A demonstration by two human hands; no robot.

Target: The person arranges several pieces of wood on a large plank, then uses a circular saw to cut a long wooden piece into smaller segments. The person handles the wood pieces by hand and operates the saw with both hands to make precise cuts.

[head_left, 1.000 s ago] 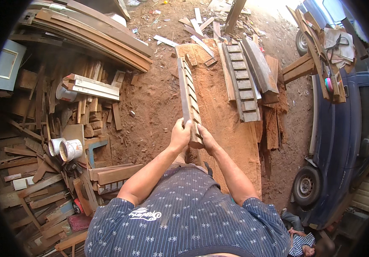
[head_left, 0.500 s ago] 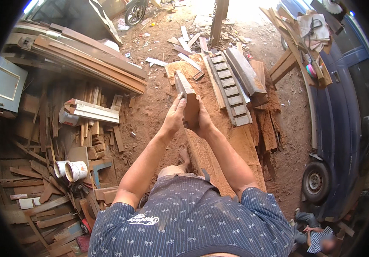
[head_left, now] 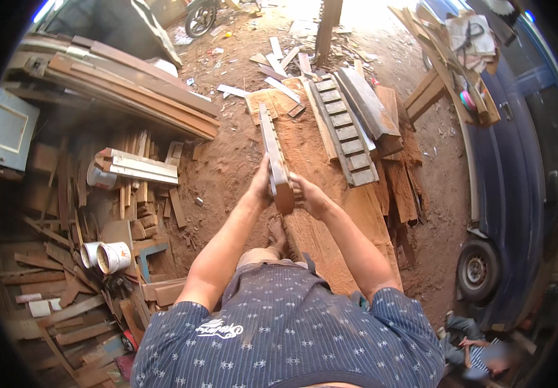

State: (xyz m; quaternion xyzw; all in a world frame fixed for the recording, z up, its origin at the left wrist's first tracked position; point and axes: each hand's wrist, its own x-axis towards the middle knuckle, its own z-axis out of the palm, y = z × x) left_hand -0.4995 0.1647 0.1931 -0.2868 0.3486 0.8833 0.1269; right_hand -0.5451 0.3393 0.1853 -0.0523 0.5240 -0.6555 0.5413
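Note:
Out in front of me, above a sawdust-covered plank, a notched wooden block is tilted up on edge. Its notches run along the right-hand side, and a smooth brown end points toward me. Against its left side my left hand is closed, with the fingers partly hidden behind the wood. My right hand grips the right side near the close end, fingers bent against the notches. A similar notched piece rests to the right, beside a thick grey-brown beam.
Stacked long boards and heaped offcuts fill the left, with two white buckets among them. A wooden post rises ahead. To the right stand a cluttered wooden stand and a dark blue vehicle. Another person sits at lower right.
The wooden block has turned in my hands, so its notched side and near end now show. My right hand has shifted from flat against it to bent fingers, slightly closer to me.

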